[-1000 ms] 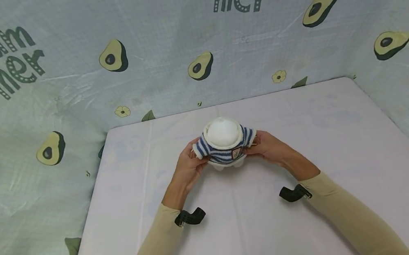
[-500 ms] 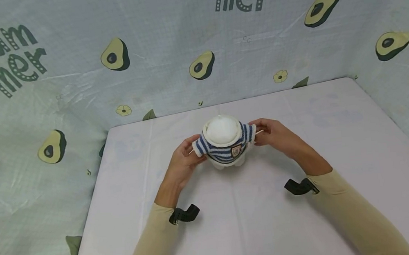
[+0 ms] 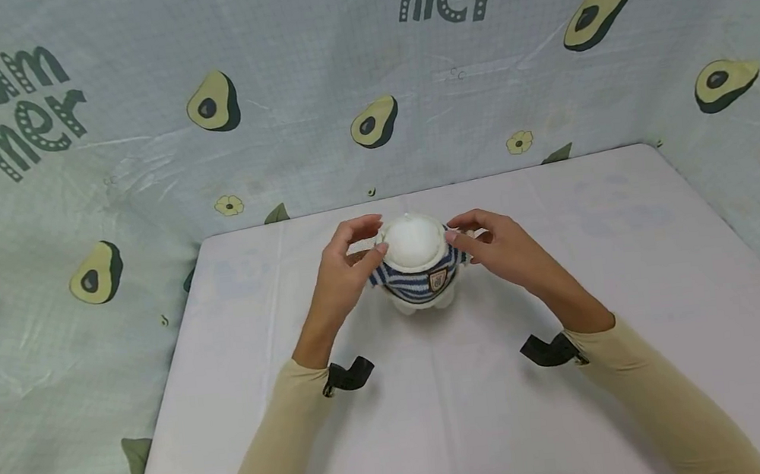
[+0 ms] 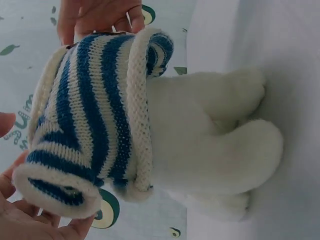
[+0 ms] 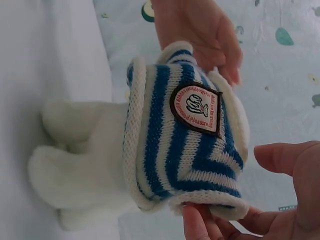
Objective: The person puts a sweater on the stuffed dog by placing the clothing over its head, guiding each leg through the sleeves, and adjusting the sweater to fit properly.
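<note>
A white plush toy (image 4: 175, 130) stands upright on the table, wearing a blue-and-white striped knitted sweater (image 3: 415, 283) with a shield-shaped patch (image 5: 198, 109). Its rounded white top (image 3: 413, 241) shows through the cream collar. My left hand (image 3: 340, 267) is at the sweater's left side, thumb apart from the fingers; in the left wrist view its fingers lie behind and under the sleeve cuff (image 4: 57, 192). On the other side my right hand (image 3: 508, 251) has its fingers at the right sleeve cuff (image 5: 210, 204), thumb raised clear of the knit. Neither hand pinches the fabric.
A white-covered table (image 3: 542, 420) lies under the toy. Behind and beside it hangs a pale sheet (image 3: 294, 62) printed with avocados and lettering. A black wrist mount (image 3: 348, 375) sticks out from the left cuff, another mount (image 3: 549, 350) from the right.
Both hands have let go of the sleeve ends and moved up and inward toward the collar, thumbs lifting. The toy stays in place and its sleeves no longer stretch outward.
</note>
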`<state>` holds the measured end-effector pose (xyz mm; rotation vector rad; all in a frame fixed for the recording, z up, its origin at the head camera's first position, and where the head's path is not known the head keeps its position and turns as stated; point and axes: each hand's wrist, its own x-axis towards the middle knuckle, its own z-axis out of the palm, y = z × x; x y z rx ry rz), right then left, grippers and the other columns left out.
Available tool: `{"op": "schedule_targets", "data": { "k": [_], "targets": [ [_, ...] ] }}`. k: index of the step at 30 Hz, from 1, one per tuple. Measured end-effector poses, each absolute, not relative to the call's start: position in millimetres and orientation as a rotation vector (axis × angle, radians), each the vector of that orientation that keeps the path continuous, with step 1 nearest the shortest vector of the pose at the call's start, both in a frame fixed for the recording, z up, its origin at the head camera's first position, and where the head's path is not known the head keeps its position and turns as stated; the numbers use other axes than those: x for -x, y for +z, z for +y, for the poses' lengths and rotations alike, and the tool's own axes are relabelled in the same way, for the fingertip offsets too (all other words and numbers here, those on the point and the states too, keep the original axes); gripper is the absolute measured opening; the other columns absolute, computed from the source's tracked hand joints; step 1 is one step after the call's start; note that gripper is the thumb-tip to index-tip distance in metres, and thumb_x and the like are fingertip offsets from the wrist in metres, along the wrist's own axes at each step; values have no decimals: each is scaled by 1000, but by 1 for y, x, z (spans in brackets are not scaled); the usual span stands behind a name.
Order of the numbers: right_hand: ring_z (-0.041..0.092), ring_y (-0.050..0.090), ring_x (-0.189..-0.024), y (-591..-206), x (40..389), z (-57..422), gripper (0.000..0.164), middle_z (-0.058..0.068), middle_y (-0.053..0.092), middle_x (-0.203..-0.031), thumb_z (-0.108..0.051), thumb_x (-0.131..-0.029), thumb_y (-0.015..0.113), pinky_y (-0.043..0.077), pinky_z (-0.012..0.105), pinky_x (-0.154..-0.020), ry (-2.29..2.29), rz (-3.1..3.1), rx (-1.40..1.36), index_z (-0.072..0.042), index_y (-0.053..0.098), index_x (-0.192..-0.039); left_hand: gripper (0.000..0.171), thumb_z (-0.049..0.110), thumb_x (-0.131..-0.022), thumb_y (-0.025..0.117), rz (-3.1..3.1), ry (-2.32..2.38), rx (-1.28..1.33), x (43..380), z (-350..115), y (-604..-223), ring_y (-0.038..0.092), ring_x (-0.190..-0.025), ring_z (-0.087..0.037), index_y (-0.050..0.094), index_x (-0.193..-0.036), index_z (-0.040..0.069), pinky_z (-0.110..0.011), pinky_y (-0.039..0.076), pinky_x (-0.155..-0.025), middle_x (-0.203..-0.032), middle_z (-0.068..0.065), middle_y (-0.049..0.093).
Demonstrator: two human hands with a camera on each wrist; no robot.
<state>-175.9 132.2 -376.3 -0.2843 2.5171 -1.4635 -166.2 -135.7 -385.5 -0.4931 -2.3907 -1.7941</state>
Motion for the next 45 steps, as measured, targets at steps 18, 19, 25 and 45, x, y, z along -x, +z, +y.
{"op": "schedule_targets", "data": {
  "k": [18, 19, 25, 45],
  "targets": [
    [27, 53, -95, -384, 173, 116, 46, 8, 61, -130, -31, -97, 66, 49, 37, -73, -1486, 2584, 296, -10, 58, -136, 68, 24, -87, 82, -2590, -1322, 761, 172, -114, -389, 44, -130, -25, 49, -145, 9, -48, 52, -99, -144, -8, 48],
    [27, 53, -96, -385, 173, 116, 45, 8, 61, -130, -29, -96, 66, 49, 37, -74, -1508, 2576, 293, -10, 58, -136, 68, 23, -87, 82, -2583, -1318, 762, 172, -114, -390, 46, -130, -25, 49, -145, 8, -48, 52, -99, -144, -9, 48],
    [27, 58, -100, -391, 175, 116, 42, 10, 59, -134, -19, -96, 66, 49, 35, -77, -1651, 2484, 255, -8, 59, -135, 65, 20, -88, 80, -2556, -1280, 732, 173, -113, -392, 53, -127, -24, 49, -145, 8, -45, 53, -100, -142, -10, 50],
    [28, 53, -122, -413, 182, 118, 50, 15, 51, -141, -18, -97, 64, 50, 41, -99, -1740, 2223, 136, -4, 50, -143, 63, 20, -89, 79, -2536, -1377, 636, 171, -111, -391, 54, -125, -23, 50, -144, 8, -46, 51, -102, -141, -9, 52]
  ]
}}
